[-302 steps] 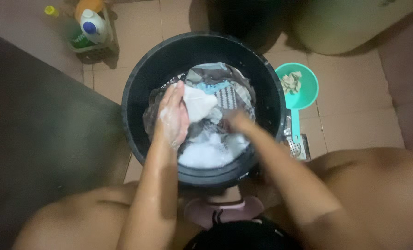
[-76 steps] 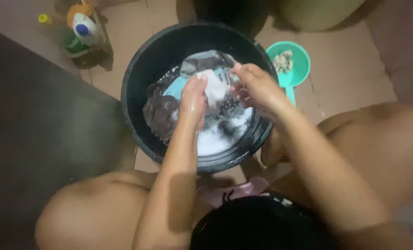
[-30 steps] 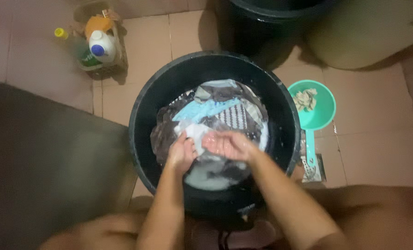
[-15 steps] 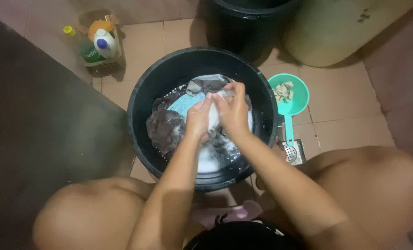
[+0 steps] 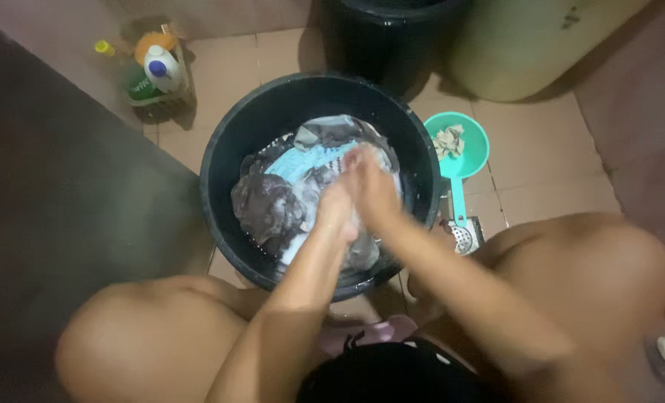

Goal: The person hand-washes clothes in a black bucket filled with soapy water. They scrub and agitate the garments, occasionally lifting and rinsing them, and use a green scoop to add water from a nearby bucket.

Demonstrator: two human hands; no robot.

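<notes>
Over the black basin, the left hand and right hand were pressed together scrubbing a wet garment; judged mid-scrub, needing firm rubbing and regripping.

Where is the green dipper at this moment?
In the head view, the green dipper lies on the tiled floor, just right of the black basin, with a floor drain near its handle.

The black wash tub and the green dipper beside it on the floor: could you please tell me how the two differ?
The black wash tub is far larger than the green dipper. The tub is round with no handle in view; the dipper has a long handle that points toward the person. The tub holds wet, soapy clothes, with both hands in them, while the dipper holds only a small pale clump. Both stand open-topped on the tiled floor.
</notes>
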